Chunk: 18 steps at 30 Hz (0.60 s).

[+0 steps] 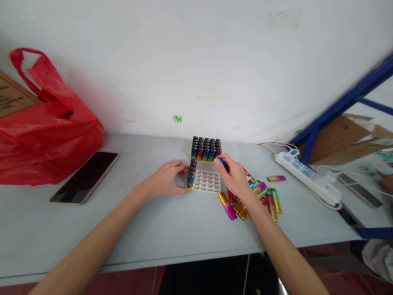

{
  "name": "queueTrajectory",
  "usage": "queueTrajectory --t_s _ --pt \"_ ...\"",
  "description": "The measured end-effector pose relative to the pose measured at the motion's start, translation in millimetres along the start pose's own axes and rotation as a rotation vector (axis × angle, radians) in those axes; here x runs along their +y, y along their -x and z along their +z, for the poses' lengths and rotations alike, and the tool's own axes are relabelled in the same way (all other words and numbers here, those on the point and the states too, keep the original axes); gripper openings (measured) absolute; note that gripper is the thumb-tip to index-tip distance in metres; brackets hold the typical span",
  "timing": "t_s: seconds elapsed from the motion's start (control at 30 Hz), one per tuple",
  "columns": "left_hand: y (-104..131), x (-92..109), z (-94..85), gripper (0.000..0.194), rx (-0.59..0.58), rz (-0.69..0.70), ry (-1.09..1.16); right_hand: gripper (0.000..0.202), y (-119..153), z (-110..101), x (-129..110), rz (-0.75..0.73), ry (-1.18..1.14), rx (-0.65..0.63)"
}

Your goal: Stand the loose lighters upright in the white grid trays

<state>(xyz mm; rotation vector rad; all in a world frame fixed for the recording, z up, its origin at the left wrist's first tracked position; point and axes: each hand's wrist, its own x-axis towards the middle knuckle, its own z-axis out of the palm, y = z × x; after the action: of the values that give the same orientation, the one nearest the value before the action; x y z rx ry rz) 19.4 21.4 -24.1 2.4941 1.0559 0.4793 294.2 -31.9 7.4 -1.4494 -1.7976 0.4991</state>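
Note:
A clear plastic tray (207, 181) with round holes lies on the table, one column of standing lighters (192, 172) along its left side. My left hand (167, 178) is at that side, thumb and fingers steadying the tray's edge beside the column. My right hand (233, 174) is closed on a dark blue lighter (224, 164), held above the tray's right part. Behind it stands a full block of upright lighters (206, 148) with black tops. Loose shiny lighters (259, 190) in several colours lie heaped right of the tray, partly hidden by my right forearm.
On the left are a red plastic bag (52, 131) and a dark phone (85, 177). A white power strip (308, 178) with cables lies at the right, by a blue metal frame (344, 104). One lighter (276, 178) lies apart from the heap. A white wall rises behind.

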Motion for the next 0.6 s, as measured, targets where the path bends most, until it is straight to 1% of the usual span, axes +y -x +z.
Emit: queueTrajectory --t_s 0.1,0.2,0.43,0.5,0.6 --pt "2 0 -3.1 0.05 -0.017 0.019 0.005 0.046 4 11 -14 0.001 -0.017 -0.01" --pt "3 1 -3.5 0.05 -0.006 0.031 -0.011 0.05 6 15 -16 0.024 -0.031 -0.003" --pt "2 2 -1.2 0.066 0.003 -0.001 -0.02 0.03 3 17 -7 0.05 -0.011 0.084" --pt "1 1 0.3 0.069 -0.006 -0.01 -0.024 0.029 3 18 -7 0.051 -0.008 0.084" --pt "0 -1 3.3 0.072 -0.01 -0.022 -0.048 0.035 3 19 -7 0.053 0.003 0.075"
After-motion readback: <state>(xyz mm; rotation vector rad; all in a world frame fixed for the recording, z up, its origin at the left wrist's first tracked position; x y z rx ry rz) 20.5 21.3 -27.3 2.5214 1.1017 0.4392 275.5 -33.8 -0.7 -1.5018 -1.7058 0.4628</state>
